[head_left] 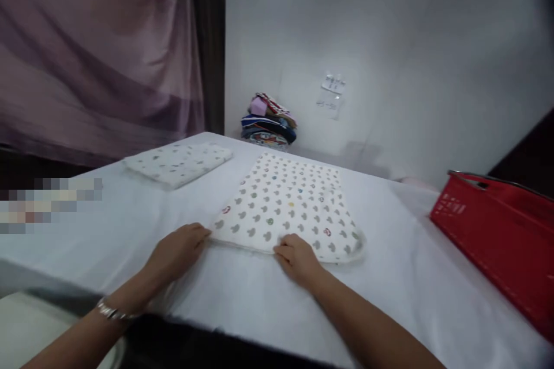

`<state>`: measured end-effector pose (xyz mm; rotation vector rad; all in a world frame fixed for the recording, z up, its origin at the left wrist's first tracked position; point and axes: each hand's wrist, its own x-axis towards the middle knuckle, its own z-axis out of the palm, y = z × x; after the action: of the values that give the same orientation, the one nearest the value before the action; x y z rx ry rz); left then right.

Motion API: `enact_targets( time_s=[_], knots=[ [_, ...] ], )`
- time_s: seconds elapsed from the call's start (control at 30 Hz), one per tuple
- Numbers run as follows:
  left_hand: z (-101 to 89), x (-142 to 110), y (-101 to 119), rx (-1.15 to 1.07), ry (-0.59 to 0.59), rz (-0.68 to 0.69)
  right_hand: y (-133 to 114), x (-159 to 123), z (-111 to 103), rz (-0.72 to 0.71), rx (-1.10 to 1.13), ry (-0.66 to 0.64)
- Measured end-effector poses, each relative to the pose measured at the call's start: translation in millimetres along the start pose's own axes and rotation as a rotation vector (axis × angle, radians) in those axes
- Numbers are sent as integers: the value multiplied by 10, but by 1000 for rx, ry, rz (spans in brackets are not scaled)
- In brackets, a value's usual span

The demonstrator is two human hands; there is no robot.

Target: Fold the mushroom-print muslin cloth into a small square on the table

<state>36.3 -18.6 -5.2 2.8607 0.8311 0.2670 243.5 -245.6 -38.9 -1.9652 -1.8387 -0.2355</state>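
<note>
A folded white cloth with small mouse-head prints [288, 204] lies flat on the white table [242, 294] in front of me. My left hand [179, 251] rests at the cloth's near left corner, fingers curled round the edge. Along the near edge, close to the middle, my right hand [296, 256] pinches the hem with bent fingers. A bracelet sits on my left wrist.
A second folded printed cloth [179, 162] lies at the back left. A pile of coloured folded clothes [268, 121] stands against the wall. A red plastic basket [497, 230] sits at the right edge. A mauve curtain [99, 46] hangs at left.
</note>
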Motion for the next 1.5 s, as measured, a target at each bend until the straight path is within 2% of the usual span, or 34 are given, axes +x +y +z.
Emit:
enact_targets(
  time_s=[0.1, 0.17, 0.27, 0.37, 0.47, 0.53, 0.6, 0.63, 0.7, 0.77, 0.8, 0.87, 0.97, 1.03, 1.1, 1.17, 1.23, 1.3, 1.4, 1.5],
  knots=[
    [22, 53, 227, -41, 180, 123, 32, 0, 28, 8, 16, 3],
    [118, 104, 394, -80, 232, 260, 43, 1, 34, 4, 30, 2],
    [344, 203, 531, -77, 153, 394, 51, -12, 9, 1, 55, 0],
    [542, 286, 506, -10, 64, 418, 61, -81, -79, -10, 123, -20],
    [631, 327, 421, 37, 34, 427, 112, -230, -255, -32, 182, -32],
    [643, 339, 376, 43, 25, 435, 208, -369, -426, -6, 191, 6],
    [633, 350, 363, 40, 15, 436, 371, -535, -629, 104, 205, 89],
    [620, 356, 379, 36, 21, 430, 475, -625, -736, 212, 227, 149],
    [574, 371, 477, 13, 50, 430, 705, -809, -938, 582, 342, 319],
    [502, 386, 691, -40, 66, 469, 916, -980, -1095, 993, 507, 470],
    [458, 392, 845, -77, 57, 504, 998, -1054, -1149, 1140, 575, 506],
    [374, 406, 1235, -163, 13, 575, 1094, -1168, -1203, 1303, 674, 498],
    [311, 442, 1929, -316, -57, 651, 1081, -1241, -1186, 1401, 830, 393],
    [338, 490, 2377, -402, -106, 686, 1022, -1237, -1149, 1424, 942, 327],
    [416, 559, 2757, -447, -149, 673, 971, -1211, -1119, 1421, 1031, 282],
    [520, 635, 3041, -443, -178, 615, 946, -1182, -1102, 1412, 1097, 247],
    [620, 705, 3223, -415, -202, 541, 944, -1159, -1095, 1403, 1144, 220],
    [692, 761, 3314, -381, -233, 469, 957, -1146, -1089, 1397, 1170, 205],
    [735, 816, 3342, -358, -277, 401, 990, -1145, -1070, 1396, 1182, 198],
    [740, 843, 3326, -366, -290, 390, 1028, -1163, -1036, 1387, 1185, 197]
  ],
)
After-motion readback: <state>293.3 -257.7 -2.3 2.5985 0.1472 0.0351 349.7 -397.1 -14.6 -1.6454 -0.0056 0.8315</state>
